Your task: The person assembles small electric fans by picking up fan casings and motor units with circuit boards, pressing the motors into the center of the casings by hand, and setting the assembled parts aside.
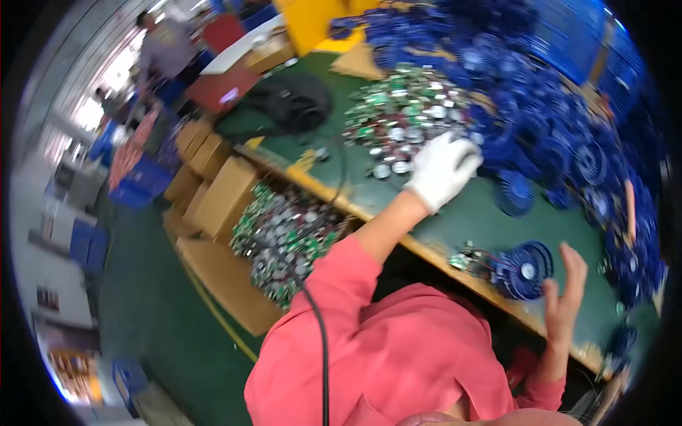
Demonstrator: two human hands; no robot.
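Observation:
My left hand (pixel 446 172), in a white glove, is at the right edge of a heap of small motors and green circuit boards (pixel 408 117). Its fingers curl together, and whatever they may hold is hidden. My right hand (pixel 565 302), bare, is held open beside a round blue plastic fan housing (pixel 524 271), thumb and fingers apart. The housing lies near the front edge of the green-topped table (pixel 490 231), with a pale round hub showing. Thin wires run from it to a small green circuit board (pixel 465 258) on its left.
Many blue plastic housings (pixel 529 121) are piled along the table's far and right sides. An open cardboard box (pixel 231 273) full of motors and boards stands left of the table. A black bag (pixel 291 103) lies at the far left end. Another person (pixel 165 50) is in the background.

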